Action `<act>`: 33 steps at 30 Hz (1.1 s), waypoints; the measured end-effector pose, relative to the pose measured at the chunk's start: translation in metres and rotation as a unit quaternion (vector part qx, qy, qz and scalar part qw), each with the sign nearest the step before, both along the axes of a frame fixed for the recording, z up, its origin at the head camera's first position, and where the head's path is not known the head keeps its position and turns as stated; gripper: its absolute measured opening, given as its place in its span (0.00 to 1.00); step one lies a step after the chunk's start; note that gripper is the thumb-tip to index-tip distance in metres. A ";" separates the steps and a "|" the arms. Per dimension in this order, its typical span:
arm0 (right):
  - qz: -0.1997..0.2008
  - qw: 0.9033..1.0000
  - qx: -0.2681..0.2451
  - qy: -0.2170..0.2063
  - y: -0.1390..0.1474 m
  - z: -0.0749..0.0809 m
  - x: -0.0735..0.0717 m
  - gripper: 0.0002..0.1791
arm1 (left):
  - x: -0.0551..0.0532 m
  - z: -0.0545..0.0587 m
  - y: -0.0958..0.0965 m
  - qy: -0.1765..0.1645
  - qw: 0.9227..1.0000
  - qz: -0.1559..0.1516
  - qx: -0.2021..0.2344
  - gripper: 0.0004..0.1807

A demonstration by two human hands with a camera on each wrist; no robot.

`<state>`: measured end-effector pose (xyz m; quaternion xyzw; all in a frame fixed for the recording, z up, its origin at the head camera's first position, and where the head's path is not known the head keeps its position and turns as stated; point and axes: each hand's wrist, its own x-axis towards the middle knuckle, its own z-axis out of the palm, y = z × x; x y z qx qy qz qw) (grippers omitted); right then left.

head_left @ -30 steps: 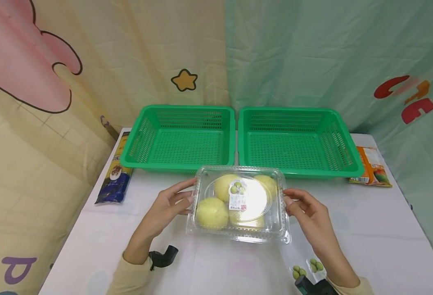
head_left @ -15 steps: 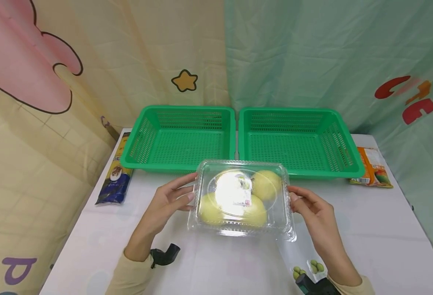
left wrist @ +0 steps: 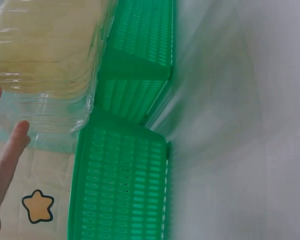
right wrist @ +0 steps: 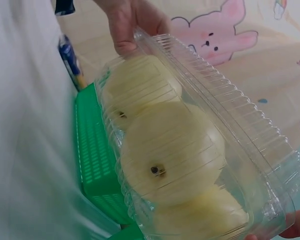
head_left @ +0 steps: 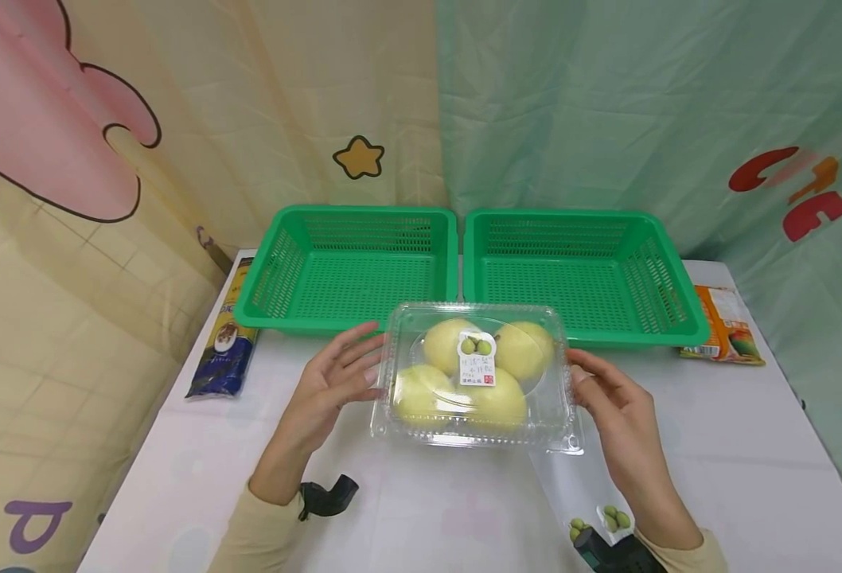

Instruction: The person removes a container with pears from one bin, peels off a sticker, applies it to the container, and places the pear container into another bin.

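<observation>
A clear plastic clamshell box (head_left: 474, 438) of pale yellow-green pears (head_left: 501, 402) is held up over the table, its lid facing the head camera. A white label (head_left: 477, 366) with green fruit printed on it is stuck to the lid. My left hand (head_left: 328, 390) holds the box's left end, thumb on the near side and the other fingers fairly straight. At the opposite end my right hand (head_left: 617, 410) pinches the edge between thumb and fingers. The right wrist view looks through the ridged side at pears (right wrist: 172, 150), with the left hand (right wrist: 135, 22) beyond.
Two green baskets (head_left: 345, 325) stand side by side behind the box, which overlaps their front rims in the head view. A blue-and-yellow packet (head_left: 222, 350) lies at the left, an orange packet (head_left: 729, 330) at the right. A printed curtain (head_left: 285, 103) hangs behind.
Both hands have shifted the box slightly right and away from me, tilting it so that the glare has left the label. The baskets and packets have stayed put.
</observation>
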<state>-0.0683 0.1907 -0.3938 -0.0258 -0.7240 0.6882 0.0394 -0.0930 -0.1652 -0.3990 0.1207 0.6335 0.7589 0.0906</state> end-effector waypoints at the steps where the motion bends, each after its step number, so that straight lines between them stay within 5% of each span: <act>1: -0.001 1.000 -0.005 0.000 0.000 0.000 0.000 0.19 | 0.000 0.000 0.000 0.003 1.000 -0.002 0.002 0.36; 24: 0.006 0.998 -0.058 0.020 0.006 0.011 -0.006 0.19 | -0.003 0.007 0.005 0.041 0.999 -0.017 0.005 0.37; 33: 0.007 0.996 -0.079 0.028 0.008 0.013 -0.008 0.18 | -0.004 0.012 0.008 0.028 0.999 -0.007 -0.015 0.31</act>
